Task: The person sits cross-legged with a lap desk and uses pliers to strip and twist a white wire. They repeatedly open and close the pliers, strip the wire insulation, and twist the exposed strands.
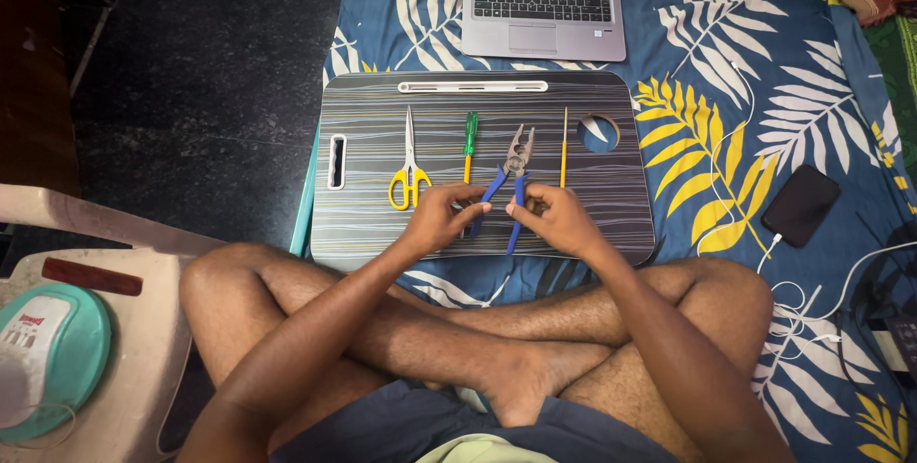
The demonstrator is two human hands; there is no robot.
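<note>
Blue-handled pliers [516, 162] lie on a striped lap tray [611, 205], jaws pointing away from me. My left hand [441, 217] grips the left blue handle and my right hand [557, 217] grips the right one, spreading them apart. Yellow-handled scissors [409, 176] lie to the left. A green-handled screwdriver [469, 141] lies between the scissors and the pliers. A thin yellow-handled tool [564, 146] lies just right of the pliers.
A grey laptop [543, 6] sits beyond the tray on a blue leaf-patterned sheet [745, 52]. A black phone [800, 204] with a white cable lies at right. A pale plastic chair [124, 329] holding a teal device [48, 353] stands at left.
</note>
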